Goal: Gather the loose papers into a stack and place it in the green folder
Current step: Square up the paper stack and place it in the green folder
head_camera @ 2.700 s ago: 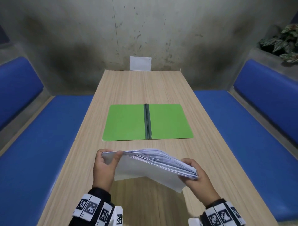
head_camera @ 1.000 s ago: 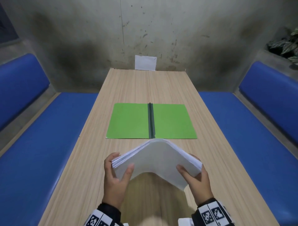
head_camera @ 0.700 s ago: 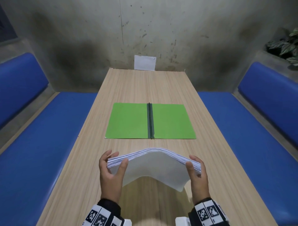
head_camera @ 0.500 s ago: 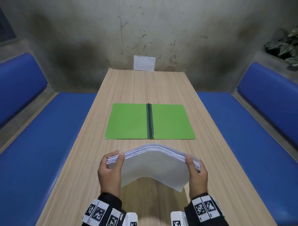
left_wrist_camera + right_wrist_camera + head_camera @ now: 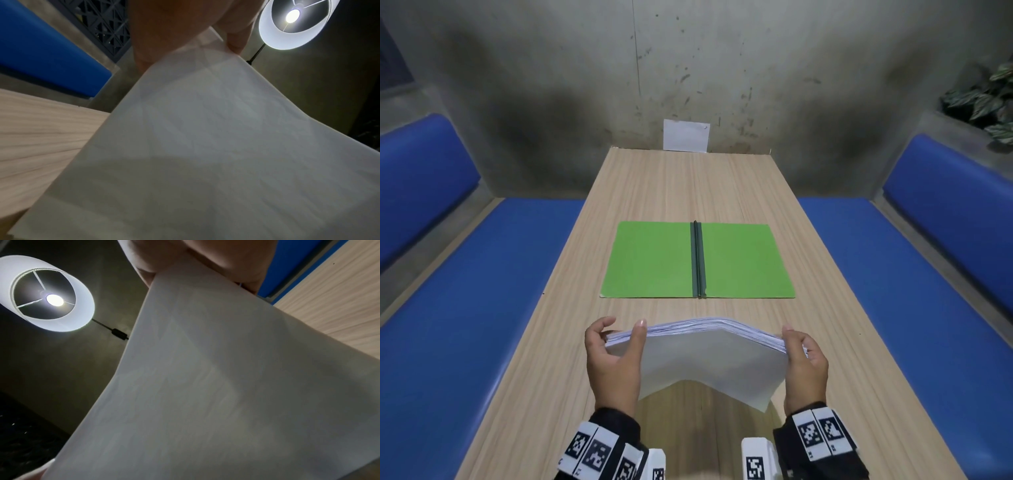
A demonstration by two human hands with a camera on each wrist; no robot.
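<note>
The left hand [image 5: 613, 363] and the right hand [image 5: 804, 365] are holding 1 stack of papers [image 5: 709, 356] between them, each gripping 1 short end, with the width of the sheets keeping the 2 hands apart. The left thumb is lying across the near face of the stack while the fingers are curling round behind its left edge; the right thumb is sitting on top of the right edge with the fingers wrapping underneath. The stack is bowing upward in the middle like a shallow arch, its layered edges facing up and far, and it is hanging above the near part of the wooden table [image 5: 681, 185], not touching it.

From the left wrist, the underside of the papers [image 5: 216, 146] is filling most of the view, with the left hand's fingers [image 5: 236, 37] pinching the top corner. From the right wrist, the same pale sheet [image 5: 216, 378] is sloping down from the right hand's fingers [image 5: 232, 264].

The green folder [image 5: 654, 260] is lying open and flat on the table, just beyond the stack and apart from it, its dark spine [image 5: 698, 260] running near to far down the middle.

Blue benches [image 5: 465, 308] are flanking the table on both sides, and a small white sheet [image 5: 686, 135] is sitting against the wall at the far end. A round lamp [image 5: 292, 21] is glowing overhead.
</note>
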